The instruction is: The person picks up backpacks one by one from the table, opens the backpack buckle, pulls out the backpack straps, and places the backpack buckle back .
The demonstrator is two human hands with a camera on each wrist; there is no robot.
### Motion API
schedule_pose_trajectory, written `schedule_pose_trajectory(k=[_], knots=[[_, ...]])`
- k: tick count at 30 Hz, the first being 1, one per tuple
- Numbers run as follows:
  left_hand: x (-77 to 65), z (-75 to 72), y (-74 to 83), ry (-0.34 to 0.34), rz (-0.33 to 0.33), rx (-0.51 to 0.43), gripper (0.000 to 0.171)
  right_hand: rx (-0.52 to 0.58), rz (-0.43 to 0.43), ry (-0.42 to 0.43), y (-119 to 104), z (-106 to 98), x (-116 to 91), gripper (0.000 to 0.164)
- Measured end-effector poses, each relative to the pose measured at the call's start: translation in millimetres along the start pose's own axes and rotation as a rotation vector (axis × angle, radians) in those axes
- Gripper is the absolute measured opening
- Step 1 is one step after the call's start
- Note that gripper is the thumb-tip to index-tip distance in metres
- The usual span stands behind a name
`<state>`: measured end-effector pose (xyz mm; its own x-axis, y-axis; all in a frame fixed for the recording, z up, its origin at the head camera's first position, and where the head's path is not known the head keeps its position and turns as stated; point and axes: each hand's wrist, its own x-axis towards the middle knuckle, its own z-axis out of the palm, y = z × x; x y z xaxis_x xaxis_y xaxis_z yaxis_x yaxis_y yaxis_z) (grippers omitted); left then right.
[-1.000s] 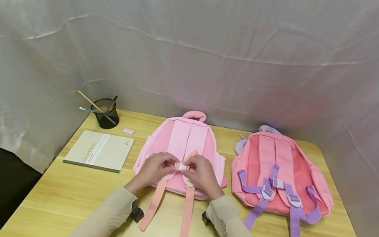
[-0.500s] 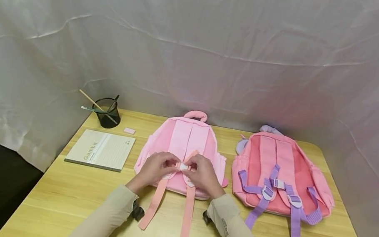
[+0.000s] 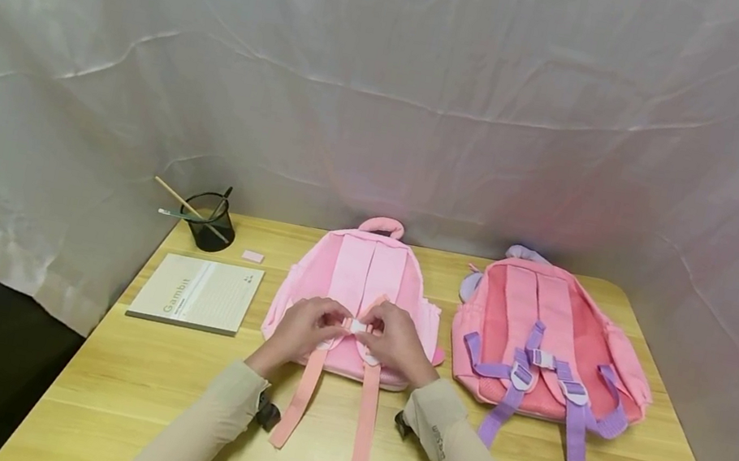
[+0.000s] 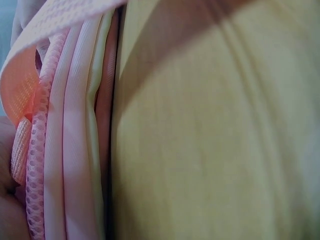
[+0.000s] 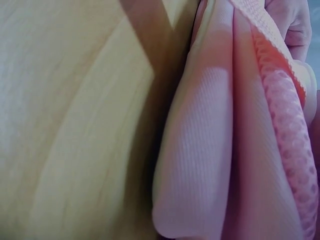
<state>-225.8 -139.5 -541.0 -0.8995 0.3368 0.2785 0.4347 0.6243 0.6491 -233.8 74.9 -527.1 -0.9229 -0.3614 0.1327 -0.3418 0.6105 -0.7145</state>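
In the head view a light pink backpack (image 3: 349, 270) lies on the table with its shoulder straps facing up. Over its lower middle, my left hand (image 3: 304, 326) and right hand (image 3: 397, 341) pinch a small white buckle (image 3: 358, 327) from its two sides, the halves together. Two peach webbing straps (image 3: 364, 427) trail from the backpack toward the front edge. The left wrist view shows the pack's mesh edge (image 4: 37, 150) close up beside the fingers. In the right wrist view the backpack's side (image 5: 200, 140) fills the middle, with fingers at the upper right.
A darker pink backpack (image 3: 590, 327) with purple straps and a white buckle lies to the right. At left are a notebook (image 3: 195, 294), a pink eraser (image 3: 252, 256) and a black mesh pen cup (image 3: 210, 230). A grey curtain (image 3: 392, 103) hangs behind the table.
Both hands keep their pinch on the white buckle at the same place. Only a slight shift of the head view shows.
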Motion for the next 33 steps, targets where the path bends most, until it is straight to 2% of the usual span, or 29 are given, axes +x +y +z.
schedule_pose_trajectory(k=[19,33], knots=[[-1.2,0.1,0.5,-0.004,-0.004,-0.016,0.024,-0.010,-0.038,-0.030,0.3,-3.9,2.2,0.015],[-2.7,-0.8,-2.9,0.002,-0.025,-0.120,0.023,-0.009,-0.019,-0.006,-0.3,-10.0,-1.6,0.014]])
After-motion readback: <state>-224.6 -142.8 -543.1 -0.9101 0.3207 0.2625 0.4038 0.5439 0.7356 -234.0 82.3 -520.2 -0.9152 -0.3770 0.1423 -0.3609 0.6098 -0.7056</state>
